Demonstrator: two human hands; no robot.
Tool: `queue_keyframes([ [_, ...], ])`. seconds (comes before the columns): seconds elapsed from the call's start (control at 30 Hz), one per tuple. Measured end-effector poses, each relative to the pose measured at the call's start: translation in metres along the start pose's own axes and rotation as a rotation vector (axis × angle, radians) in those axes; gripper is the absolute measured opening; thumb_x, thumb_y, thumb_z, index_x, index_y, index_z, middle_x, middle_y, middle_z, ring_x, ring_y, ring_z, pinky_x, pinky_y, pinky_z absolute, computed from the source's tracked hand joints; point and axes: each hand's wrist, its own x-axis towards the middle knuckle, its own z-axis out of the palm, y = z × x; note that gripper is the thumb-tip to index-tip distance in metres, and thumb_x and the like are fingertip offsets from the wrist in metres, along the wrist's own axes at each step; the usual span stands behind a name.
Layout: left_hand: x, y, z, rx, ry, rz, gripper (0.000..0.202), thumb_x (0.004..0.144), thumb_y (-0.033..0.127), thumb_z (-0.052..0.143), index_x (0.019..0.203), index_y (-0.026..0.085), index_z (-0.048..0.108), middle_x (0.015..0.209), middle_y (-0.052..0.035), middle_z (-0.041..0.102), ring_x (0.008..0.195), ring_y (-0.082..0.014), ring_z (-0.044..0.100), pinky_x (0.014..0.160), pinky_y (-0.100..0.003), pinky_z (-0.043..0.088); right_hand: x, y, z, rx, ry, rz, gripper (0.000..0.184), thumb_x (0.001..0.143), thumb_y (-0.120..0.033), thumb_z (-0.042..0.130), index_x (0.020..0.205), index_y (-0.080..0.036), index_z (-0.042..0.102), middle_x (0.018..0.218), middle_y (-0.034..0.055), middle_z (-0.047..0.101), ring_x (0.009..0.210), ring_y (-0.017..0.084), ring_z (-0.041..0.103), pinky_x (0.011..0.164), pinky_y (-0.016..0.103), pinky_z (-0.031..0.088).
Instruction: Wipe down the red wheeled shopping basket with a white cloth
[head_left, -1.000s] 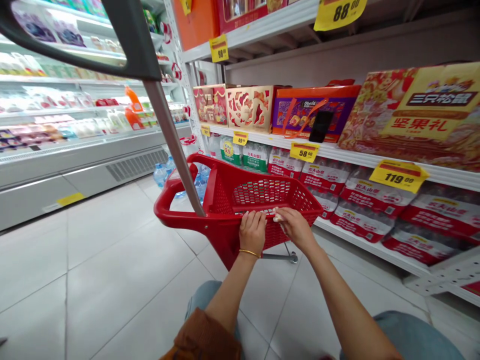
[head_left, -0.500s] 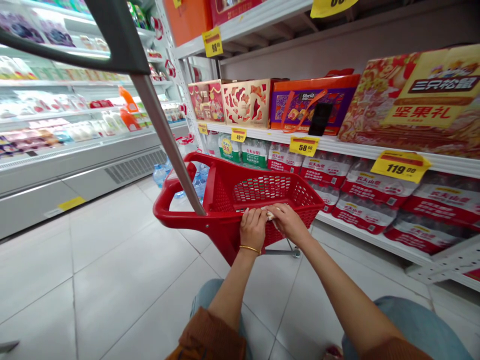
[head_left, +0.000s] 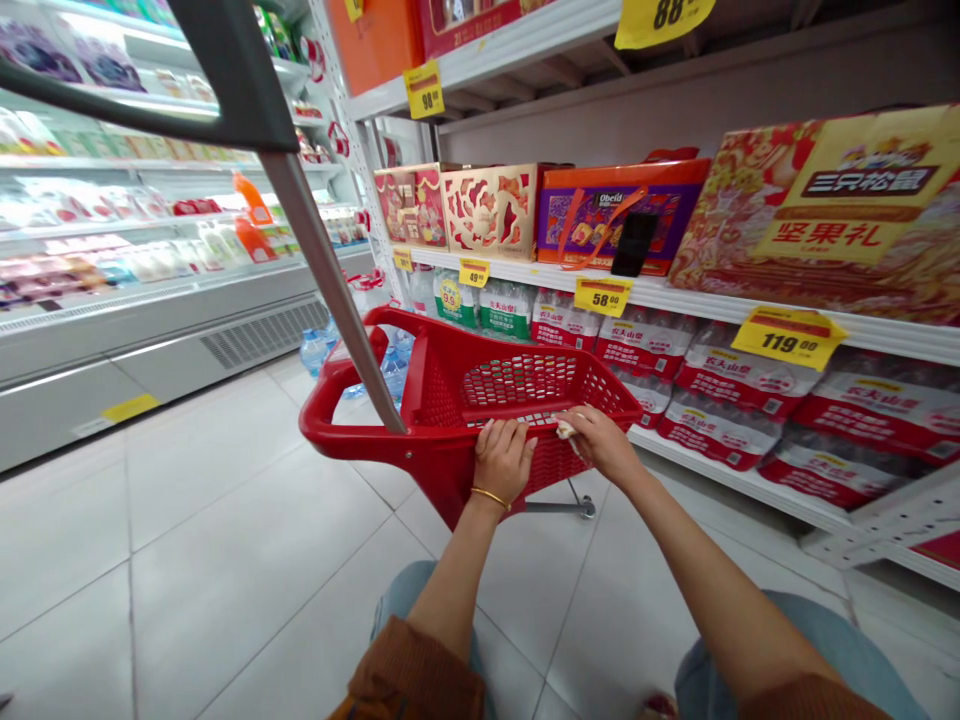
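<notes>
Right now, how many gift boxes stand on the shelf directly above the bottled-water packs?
4, left to right: a red-and-gold box, a gold cut-out box, a purple-and-orange box, a large nut gift box. More may sit behind them.

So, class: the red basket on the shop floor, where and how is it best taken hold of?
Probably the dark crossbar topping the grey pole, taken from the aisle side with wrapped fingers: it rises tilted from the looped end of the red basket. The left hand only hooks the rim; the right hand holds a white cloth there.
</notes>
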Motion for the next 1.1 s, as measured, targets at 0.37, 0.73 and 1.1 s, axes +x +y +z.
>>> queue_keyframes([
  [0.37,-0.001,-0.003,-0.009,-0.072,-0.021,-0.01,0.028,0.09,0.028,0.046,0.107,0.017,0.066,0.1,-0.0077,0.07,0.1,-0.0211,0.059,0.103,-0.037,0.031,-0.018,0.026,-0.018,0.036,0.038,0.069,0.03,0.089,-0.019,0.048,0.114,-0.02,0.064,0.102,0.0109,0.065,0.094,0.022,0.061,0.084,0.038,0.05],
  [0.73,-0.006,-0.015,-0.019,-0.05,0.11,-0.035,0.017,0.086,0.023,0.051,0.088,0.021,0.068,0.085,-0.0044,0.071,0.087,-0.0195,0.061,0.102,-0.039,0.029,-0.032,-0.008,-0.015,0.022,0.047,0.108,0.031,0.09,-0.021,0.05,0.118,-0.022,0.062,0.104,0.0101,0.063,0.095,0.02,0.058,0.085,0.037,0.047],
  [1.1,-0.01,0.023,-0.005,0.03,0.07,0.025,0.03,0.089,0.021,0.052,0.116,0.021,0.063,0.116,-0.0095,0.067,0.117,-0.0264,0.054,0.11,-0.048,0.024,-0.038,-0.047,-0.01,-0.061,0.067,0.125,0.031,0.089,-0.021,0.051,0.119,-0.021,0.059,0.106,0.0111,0.064,0.094,0.023,0.059,0.08,0.036,0.048],
])
